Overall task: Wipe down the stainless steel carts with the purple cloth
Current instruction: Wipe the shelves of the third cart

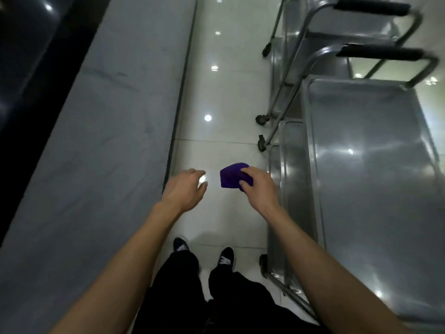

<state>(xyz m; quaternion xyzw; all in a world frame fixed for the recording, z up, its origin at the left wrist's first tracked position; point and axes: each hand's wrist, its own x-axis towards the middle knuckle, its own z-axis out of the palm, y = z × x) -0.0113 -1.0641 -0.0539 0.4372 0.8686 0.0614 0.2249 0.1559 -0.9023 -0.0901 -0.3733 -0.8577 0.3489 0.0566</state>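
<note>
R fingers (243, 185) curl round the purple cloth (231, 177), thumb side pinching the bunched wad; most of the cloth sticks out past the knuckles toward the L. The right hand (258, 189) holds it in the air over the floor (216, 92), not on any metal yet. The left hand (186, 189) hangs just beside the cloth but apart from it, fingers loosely bent, holding nothing; fingertips are partly washed out by a floor glare, so exact spread is hard to tell.

Outward: both forearms reach fwd over the aisle, the person's dark trousers and shoes (204, 255) below. To the R stands the near cart (366, 165), its flat steel top w/ a raised rim, lower shelf showing along its L edge. Behind it a second cart (337, 32), w/ black-gripped handles. To the L, a long grey counter (96, 141).

Step, as I judge it: prep, i.e. cloth in hand, approaching the carts, no wiping begun. The near cart's top shows no streaks I can read either way.

Next move calls for: swing R hand over the rim onto the near top, flatten the wad so more cloth meets the steel, press and sweep end to end. L hand prob. needed to steady the cart, since it's on castors and may roll under pressure. Rim, handle and lower shelf to follow, then the far cart.
</note>
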